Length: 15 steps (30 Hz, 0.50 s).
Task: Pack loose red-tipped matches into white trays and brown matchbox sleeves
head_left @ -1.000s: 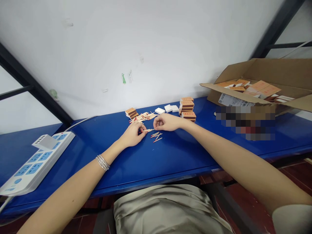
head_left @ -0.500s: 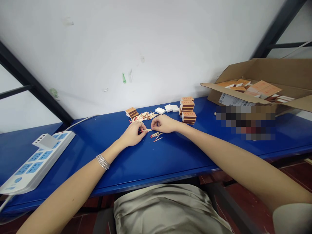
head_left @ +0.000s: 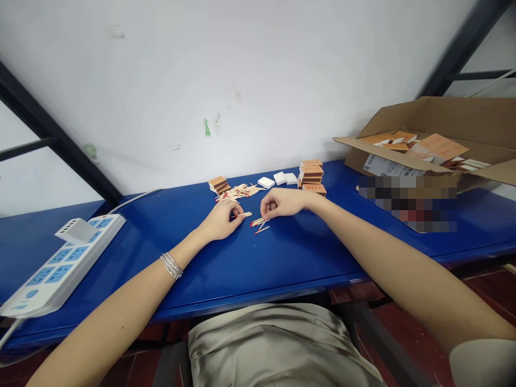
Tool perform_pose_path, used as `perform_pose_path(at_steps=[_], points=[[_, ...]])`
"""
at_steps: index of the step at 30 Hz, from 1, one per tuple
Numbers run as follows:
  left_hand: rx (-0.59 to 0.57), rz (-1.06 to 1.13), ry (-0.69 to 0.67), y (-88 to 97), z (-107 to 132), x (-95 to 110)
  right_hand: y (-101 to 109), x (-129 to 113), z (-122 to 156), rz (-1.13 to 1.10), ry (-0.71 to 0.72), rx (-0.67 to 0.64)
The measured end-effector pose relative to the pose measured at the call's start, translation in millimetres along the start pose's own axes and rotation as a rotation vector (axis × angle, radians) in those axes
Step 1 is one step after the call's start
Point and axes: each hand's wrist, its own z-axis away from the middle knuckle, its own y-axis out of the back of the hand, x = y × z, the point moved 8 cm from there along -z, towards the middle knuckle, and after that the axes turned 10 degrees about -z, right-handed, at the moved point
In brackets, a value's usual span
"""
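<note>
My left hand (head_left: 221, 220) is closed in a pinch around a few matches (head_left: 247, 214), their pale stick ends pointing right. To its right, my right hand (head_left: 285, 202) has thumb and finger pinched at the ends of several loose matches (head_left: 257, 222) on the table. Exactly how many it grips is hidden. One single match (head_left: 262, 230) lies just below them. Behind both hands a heap of red-tipped matches (head_left: 239, 192) is spread out, beside a small stack of matchboxes (head_left: 219, 185).
White box trays (head_left: 266, 183) and a taller stack of matchboxes (head_left: 310, 173) stand near the wall. An open cardboard carton (head_left: 355, 156) with many matchboxes is at the right. A power strip (head_left: 68, 269) lies left on the blue table (head_left: 258, 274). One patch at right is pixelated.
My right hand has moved a little right and down, away from my left hand's bunch to the loose matches. My left hand stays in nearly the same place, still gripping matches.
</note>
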Motion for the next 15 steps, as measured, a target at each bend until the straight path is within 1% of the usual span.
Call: perform_pose_path(at_steps=[1,4,6,9,15], points=[[0.000,-0.001,-0.005,-0.3,-0.2,0.0,-0.7,-1.3,-0.4,-0.013,0.002,0.013],[0.002,-0.001,-0.023,-1.3,-0.6,-0.6,4.1,-3.3,-2.6,-0.044,0.010,0.134],[0.004,0.010,-0.037,-1.9,-0.4,-1.0,5.7,-4.4,-4.3,-0.052,0.031,0.183],[0.010,0.018,-0.045,-2.1,-0.2,-1.5,5.3,-6.1,-6.0,-0.053,0.059,0.201],[0.002,0.006,-0.034,-2.0,-1.3,-0.7,4.2,-9.4,-4.9,-0.030,0.071,0.209]])
